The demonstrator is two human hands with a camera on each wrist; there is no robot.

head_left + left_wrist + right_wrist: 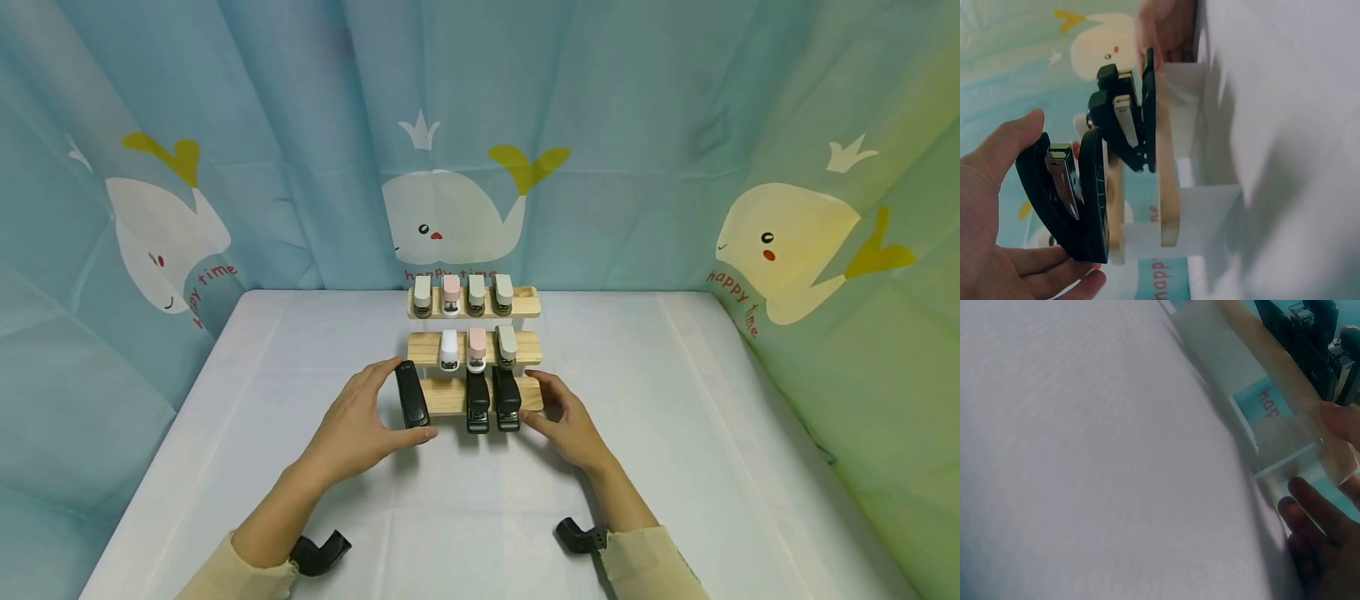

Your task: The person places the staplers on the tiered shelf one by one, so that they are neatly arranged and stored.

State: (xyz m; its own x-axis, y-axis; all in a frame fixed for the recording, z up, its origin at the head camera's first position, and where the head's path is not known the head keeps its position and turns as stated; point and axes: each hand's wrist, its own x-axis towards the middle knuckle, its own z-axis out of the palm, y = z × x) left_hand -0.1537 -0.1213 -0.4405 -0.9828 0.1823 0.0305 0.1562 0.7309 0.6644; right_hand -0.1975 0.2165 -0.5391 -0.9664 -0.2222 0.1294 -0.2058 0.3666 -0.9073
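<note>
My left hand (358,425) pinches a black stapler (412,394) by its two ends, thumb at the near end and fingers at the far end. In the left wrist view this stapler (1066,194) hangs a little above the bottom board's left end, apart from it. At the right end of the three-tier wooden rack (447,397), my right hand (573,427) grips the bottom board between thumb and fingers. Two more black staplers, one at the middle (477,402) and one on the right (507,400), stand side by side on that board.
Three small staplers, one white (449,350), one pink (476,348), one grey (507,343), stand on the middle board. Several small grey and pink staplers (451,293) line the top board. A blue whale-print curtain (637,167) surrounds the white table (300,333).
</note>
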